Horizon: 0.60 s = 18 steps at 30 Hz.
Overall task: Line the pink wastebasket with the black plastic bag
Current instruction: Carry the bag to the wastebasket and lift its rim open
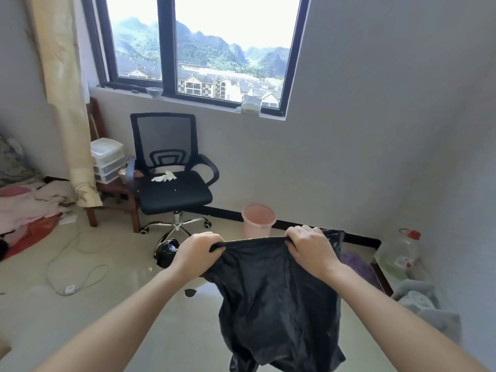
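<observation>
The black plastic bag (279, 299) hangs in front of me, held up by its top edge. My left hand (197, 251) grips the left end of that edge and my right hand (308, 249) grips the right end, so the edge is pulled taut between them. The pink wastebasket (258, 220) stands upright and empty on the floor by the wall, just beyond my hands, its lower part hidden behind the bag.
A black office chair (171, 173) with white tissue on its seat stands left of the wastebasket. A crumpled black bag (167, 251) lies on the floor near its wheels. A white cable (76, 267) trails at left. A plastic bottle (402, 253) and cloths sit at right.
</observation>
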Each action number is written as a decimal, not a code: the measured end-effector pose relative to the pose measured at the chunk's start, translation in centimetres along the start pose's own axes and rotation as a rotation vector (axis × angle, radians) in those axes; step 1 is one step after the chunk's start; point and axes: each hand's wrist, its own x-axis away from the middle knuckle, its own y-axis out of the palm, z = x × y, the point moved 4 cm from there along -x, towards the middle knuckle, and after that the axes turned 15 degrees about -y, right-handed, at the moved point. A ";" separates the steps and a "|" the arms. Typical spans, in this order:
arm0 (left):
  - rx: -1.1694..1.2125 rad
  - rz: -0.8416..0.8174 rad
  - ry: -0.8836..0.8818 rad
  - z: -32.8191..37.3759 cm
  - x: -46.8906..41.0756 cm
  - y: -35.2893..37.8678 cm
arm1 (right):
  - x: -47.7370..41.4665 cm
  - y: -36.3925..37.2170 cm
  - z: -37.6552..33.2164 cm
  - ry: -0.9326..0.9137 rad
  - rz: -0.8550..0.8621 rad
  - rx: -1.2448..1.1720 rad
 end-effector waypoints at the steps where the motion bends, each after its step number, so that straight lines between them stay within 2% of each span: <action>1: -0.011 -0.013 0.003 0.0 -1.9 0.8 | -0.7 1.2 1.2 0.007 -0.006 0.000; 5: -0.058 -0.042 0.004 0.9 -9.8 3.2 | -4.4 5.4 6.4 0.060 -0.028 -0.022; 12: -0.071 -0.070 -0.060 1.1 -21.4 7.1 | -10.9 13.7 14.5 0.144 -0.083 -0.227; 18: -0.036 -0.144 -0.118 -0.8 -30.8 12.3 | -14.7 22.3 19.3 0.207 -0.258 -0.294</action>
